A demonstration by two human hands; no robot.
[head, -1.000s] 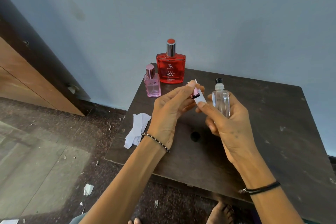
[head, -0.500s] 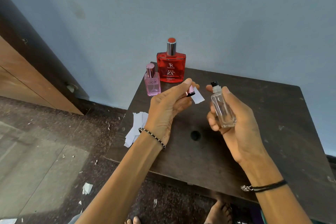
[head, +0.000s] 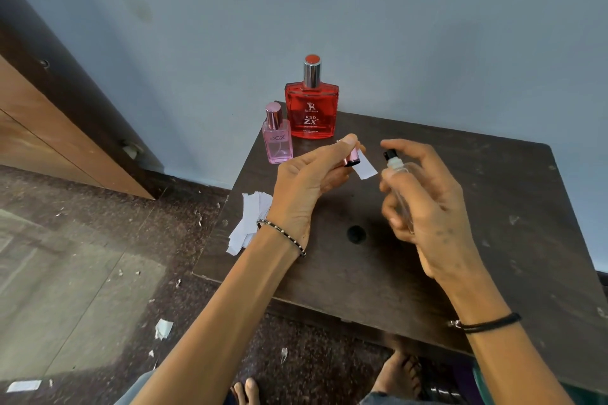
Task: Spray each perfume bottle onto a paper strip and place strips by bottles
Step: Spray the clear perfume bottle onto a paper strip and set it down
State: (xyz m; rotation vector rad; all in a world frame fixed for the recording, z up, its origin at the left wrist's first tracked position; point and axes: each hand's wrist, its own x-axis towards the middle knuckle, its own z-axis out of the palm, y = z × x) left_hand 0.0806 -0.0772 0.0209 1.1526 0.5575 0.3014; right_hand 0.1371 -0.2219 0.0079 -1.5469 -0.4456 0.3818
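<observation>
My right hand [head: 424,207] grips a small clear spray bottle [head: 399,184] with a black nozzle, tilted left, index finger arched above the nozzle. My left hand [head: 306,187] pinches a white paper strip [head: 365,168] together with a pink cap [head: 352,158], the strip just left of the nozzle. A red perfume bottle [head: 311,105] and a smaller pink one [head: 277,138] stand upright at the far left corner of the dark wooden table [head: 493,207].
A loose pile of white paper strips [head: 248,220] lies on the table's left edge, partly overhanging. The table has a round hole [head: 356,233] in the middle. Paper scraps litter the floor on the left. Bare feet [head: 399,375] show under the near edge.
My right hand has moved apart from the left and tilted the clear bottle's nozzle toward the strip; its index finger has lifted over the nozzle. The left hand keeps holding the strip and cap.
</observation>
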